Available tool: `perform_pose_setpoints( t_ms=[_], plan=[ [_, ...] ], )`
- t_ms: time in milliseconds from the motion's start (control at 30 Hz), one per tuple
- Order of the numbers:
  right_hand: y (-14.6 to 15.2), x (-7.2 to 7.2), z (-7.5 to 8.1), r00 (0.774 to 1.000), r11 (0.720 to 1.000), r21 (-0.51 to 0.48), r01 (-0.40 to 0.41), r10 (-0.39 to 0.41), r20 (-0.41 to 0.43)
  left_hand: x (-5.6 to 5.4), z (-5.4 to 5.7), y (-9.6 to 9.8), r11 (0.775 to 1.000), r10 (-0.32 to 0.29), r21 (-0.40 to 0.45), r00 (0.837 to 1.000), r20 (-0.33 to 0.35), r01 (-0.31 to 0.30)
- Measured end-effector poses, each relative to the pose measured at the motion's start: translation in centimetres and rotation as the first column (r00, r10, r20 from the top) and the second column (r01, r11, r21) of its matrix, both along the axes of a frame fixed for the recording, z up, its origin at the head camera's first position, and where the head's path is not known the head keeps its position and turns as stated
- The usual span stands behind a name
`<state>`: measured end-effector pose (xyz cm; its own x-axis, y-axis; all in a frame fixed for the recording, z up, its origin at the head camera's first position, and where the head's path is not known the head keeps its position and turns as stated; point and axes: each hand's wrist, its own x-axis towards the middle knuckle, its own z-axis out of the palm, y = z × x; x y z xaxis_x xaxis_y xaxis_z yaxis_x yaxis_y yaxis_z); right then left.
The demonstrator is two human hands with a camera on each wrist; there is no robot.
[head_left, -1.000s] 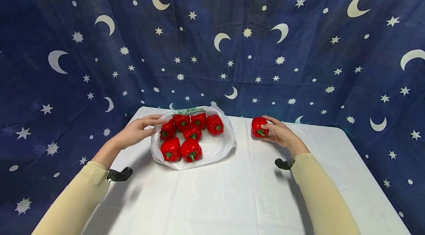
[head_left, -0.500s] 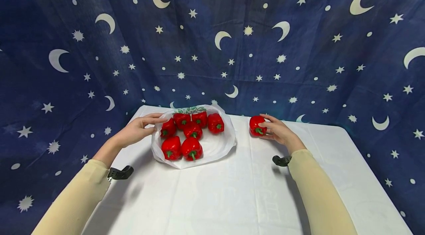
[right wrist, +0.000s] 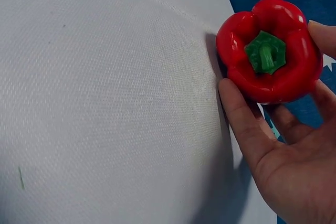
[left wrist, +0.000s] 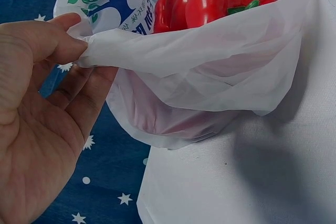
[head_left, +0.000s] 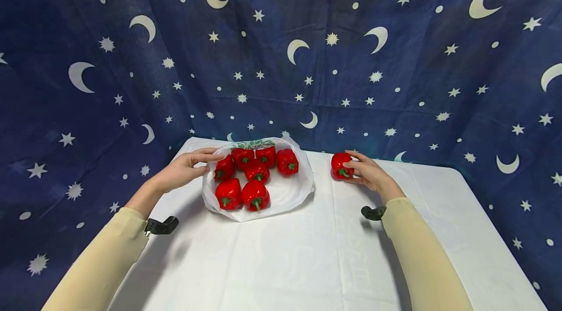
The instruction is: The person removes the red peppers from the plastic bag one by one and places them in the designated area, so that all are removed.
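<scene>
The wall of a bag (left wrist: 210, 77) veiled the lower parts of peppers (left wrist: 212, 2) cropped by the left-wrist view's top edge. The left hand (left wrist: 39, 129) ran off that view's left side, the right hand (right wrist: 294, 163) off the right-wrist view's right. The head view's bottom edge cropped both sleeves (head_left: 96, 257).

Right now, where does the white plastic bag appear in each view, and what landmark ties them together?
Head: the white plastic bag is left of centre, below mid-height, holding red peppers.
Left wrist: it fills the upper middle, its edge pinched by the left hand.
Right wrist: not in it.
Shared landmark: the blue cloth with white stars and moons, visible in all three.
</scene>
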<state>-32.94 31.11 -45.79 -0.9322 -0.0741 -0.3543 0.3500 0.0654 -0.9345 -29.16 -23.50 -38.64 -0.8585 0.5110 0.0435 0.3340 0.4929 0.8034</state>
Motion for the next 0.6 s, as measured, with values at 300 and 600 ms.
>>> perform_pose_setpoints(
  t_ms=[300, 600],
  plan=[
    [0.1, -0.07, -0.18, 1.0, 1.0, -0.008, -0.024, 0.024, -0.01, -0.05, 0.05, 0.03, 1.0, -0.003, 0.007, 1.0, 0.007, 0.003],
    [-0.01, -0.37, -0.37, 0.999, 0.998, 0.057, -0.038, 0.037, 0.011, -0.01, 0.12, 0.0, 1.0, -0.002, 0.011, 1.0, 0.005, 0.002]
  ],
)
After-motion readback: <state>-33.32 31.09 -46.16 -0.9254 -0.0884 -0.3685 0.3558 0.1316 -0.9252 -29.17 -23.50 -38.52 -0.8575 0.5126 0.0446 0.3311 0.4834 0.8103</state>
